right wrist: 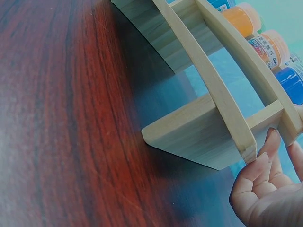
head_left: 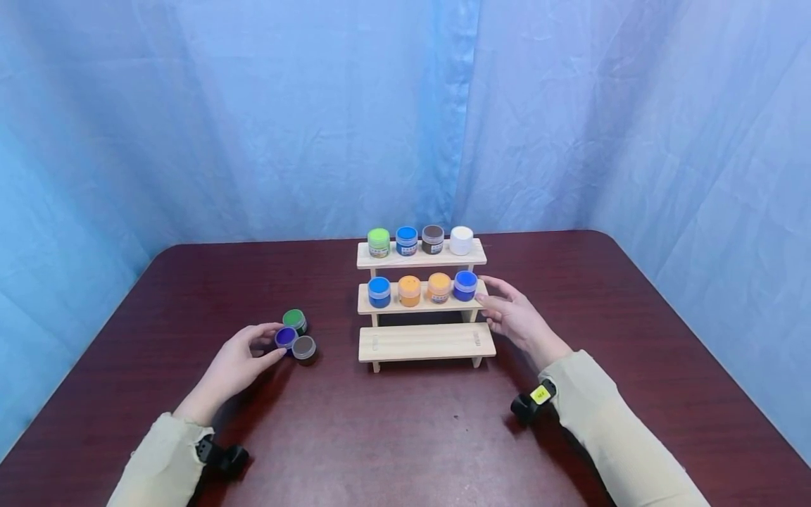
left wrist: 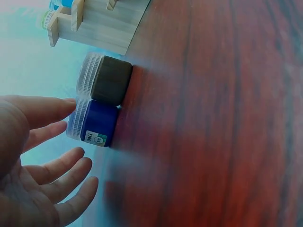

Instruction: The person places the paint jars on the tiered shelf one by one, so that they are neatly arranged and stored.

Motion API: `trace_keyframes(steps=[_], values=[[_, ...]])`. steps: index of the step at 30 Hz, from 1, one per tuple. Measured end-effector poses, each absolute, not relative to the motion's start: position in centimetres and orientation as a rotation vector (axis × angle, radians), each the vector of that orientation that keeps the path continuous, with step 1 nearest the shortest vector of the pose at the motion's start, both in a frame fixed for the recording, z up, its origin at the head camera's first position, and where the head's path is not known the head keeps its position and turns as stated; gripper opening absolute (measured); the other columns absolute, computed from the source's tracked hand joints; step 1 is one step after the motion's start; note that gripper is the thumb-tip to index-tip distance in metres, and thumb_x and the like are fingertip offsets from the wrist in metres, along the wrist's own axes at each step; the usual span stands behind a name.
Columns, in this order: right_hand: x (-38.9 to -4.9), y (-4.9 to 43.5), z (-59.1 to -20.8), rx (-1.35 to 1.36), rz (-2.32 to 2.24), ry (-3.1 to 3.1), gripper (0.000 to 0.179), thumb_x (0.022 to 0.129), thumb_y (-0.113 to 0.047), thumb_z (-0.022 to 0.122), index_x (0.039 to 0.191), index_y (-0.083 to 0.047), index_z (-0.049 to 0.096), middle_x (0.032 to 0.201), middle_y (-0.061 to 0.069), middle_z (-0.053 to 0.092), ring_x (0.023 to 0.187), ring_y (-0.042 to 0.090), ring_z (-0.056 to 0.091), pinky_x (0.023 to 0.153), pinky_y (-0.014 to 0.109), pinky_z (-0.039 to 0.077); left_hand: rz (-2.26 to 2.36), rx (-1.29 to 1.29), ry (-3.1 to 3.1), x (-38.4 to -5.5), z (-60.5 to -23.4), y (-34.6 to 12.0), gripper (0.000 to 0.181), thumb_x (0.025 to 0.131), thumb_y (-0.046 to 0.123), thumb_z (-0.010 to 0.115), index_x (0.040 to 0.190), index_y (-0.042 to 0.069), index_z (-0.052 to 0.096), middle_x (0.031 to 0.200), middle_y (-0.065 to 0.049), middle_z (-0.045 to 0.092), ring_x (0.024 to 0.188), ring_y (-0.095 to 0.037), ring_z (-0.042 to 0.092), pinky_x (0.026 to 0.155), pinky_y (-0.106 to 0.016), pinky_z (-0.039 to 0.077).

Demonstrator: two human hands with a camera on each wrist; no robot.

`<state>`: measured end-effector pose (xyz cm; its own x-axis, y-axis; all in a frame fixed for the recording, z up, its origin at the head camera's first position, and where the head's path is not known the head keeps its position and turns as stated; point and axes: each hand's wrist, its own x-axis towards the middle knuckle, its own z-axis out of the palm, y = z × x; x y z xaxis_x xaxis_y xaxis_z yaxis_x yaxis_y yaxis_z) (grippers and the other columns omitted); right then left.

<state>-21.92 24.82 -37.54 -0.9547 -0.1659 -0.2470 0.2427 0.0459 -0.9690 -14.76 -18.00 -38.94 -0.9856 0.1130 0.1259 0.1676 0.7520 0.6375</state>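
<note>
On the left, three paint jars stand clustered: green (head_left: pixel 294 320), dark blue (head_left: pixel 286 339) and dark brown (head_left: pixel 304 348). My left hand (head_left: pixel 248 353) pinches the dark blue jar at its clear lid (left wrist: pixel 78 118), thumb and index finger at opposite sides; the other fingers are spread loosely. My right hand (head_left: pixel 519 320) is at the right end of a three-tier wooden rack (head_left: pixel 427 343), loosely bent fingers touching its wood (right wrist: pixel 248 153). Right by those fingertips, a blue paint jar (head_left: pixel 465 285) stands last on the middle tier. The green jar is hidden in the left wrist view.
Light green (head_left: pixel 379 243), blue (head_left: pixel 407 241), brown (head_left: pixel 433 239) and white (head_left: pixel 462 241) jars line the top tier. Another blue jar (head_left: pixel 379 292) and two orange jars (head_left: pixel 409 291) share the middle tier. Blue curtains (head_left: pixel 317 120) hang behind the dark red table (head_left: pixel 393 436).
</note>
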Motion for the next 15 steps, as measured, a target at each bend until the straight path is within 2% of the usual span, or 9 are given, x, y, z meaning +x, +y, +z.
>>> trace_keyframes(steps=[15], values=[[-21.82,24.86,-37.43,0.082,-1.964,2.057,0.057,0.094,-0.021,0.053,0.144,-0.016,0.027,0.086,-0.01,0.054,0.072,0.006,0.052,0.063,0.018,0.045,-1.077,-0.258,-2.876,-15.08,-38.73,-17.78,0.041,0.085,0.01,0.066,0.123,-0.001,0.054,0.112,-0.024,0.06,0.103,-0.038,0.06,0.089,-0.051,0.05]])
